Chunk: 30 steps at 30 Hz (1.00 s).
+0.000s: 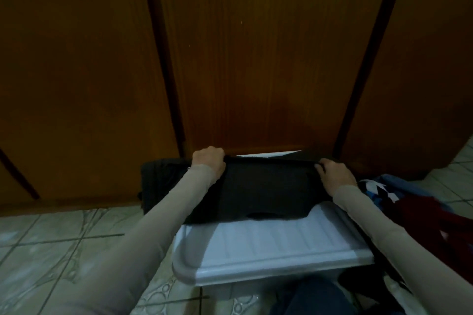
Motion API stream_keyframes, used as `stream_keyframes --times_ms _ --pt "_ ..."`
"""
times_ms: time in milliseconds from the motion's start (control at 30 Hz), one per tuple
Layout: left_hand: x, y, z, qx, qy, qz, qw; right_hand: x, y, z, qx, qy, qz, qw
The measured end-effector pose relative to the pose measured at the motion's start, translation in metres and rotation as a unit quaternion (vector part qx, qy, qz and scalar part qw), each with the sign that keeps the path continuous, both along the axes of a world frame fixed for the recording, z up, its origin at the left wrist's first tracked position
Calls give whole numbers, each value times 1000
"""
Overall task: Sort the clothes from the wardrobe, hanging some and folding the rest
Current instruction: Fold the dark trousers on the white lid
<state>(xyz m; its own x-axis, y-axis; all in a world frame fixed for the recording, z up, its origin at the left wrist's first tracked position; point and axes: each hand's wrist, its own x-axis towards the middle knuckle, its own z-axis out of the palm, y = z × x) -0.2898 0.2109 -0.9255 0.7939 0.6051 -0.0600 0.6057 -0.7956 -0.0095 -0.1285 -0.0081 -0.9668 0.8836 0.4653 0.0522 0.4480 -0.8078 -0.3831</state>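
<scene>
A black garment (261,192) lies across the far half of a white ribbed plastic lid (268,243), its left end hanging off the lid's edge. My left hand (210,161) grips the garment's far left edge with curled fingers. My right hand (332,174) pinches the far right edge. The neckline opening shows near the garment's near edge. Both arms wear beige sleeves.
Closed brown wooden wardrobe doors (256,59) rise right behind the lid. A heap of clothes, blue and white patterned (378,189) and dark red (422,215), lies to the right. Pale tiled floor (51,238) spreads left and at the far right.
</scene>
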Motion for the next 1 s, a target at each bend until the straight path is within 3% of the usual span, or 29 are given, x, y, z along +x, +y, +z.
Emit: stream_keyframes --times_ms 167,400,600,700,900,1000 --pt "14 25 -25 13 -2 62 998 30 22 -3 -42 -36 -56 997" --pt "33 41 -70 10 14 125 992 65 51 -10 -109 -71 -33 991" --pt "35 54 -93 -31 -71 166 983 85 66 -28 -119 -103 16 987" --pt "36 59 -102 -27 -106 159 981 93 70 -35 -138 -72 44 987" --pt "36 63 -108 68 -123 129 982 99 67 -42 -202 -115 57 971" --pt "38 56 -101 142 -127 38 981 97 61 -39 -204 -114 66 970"
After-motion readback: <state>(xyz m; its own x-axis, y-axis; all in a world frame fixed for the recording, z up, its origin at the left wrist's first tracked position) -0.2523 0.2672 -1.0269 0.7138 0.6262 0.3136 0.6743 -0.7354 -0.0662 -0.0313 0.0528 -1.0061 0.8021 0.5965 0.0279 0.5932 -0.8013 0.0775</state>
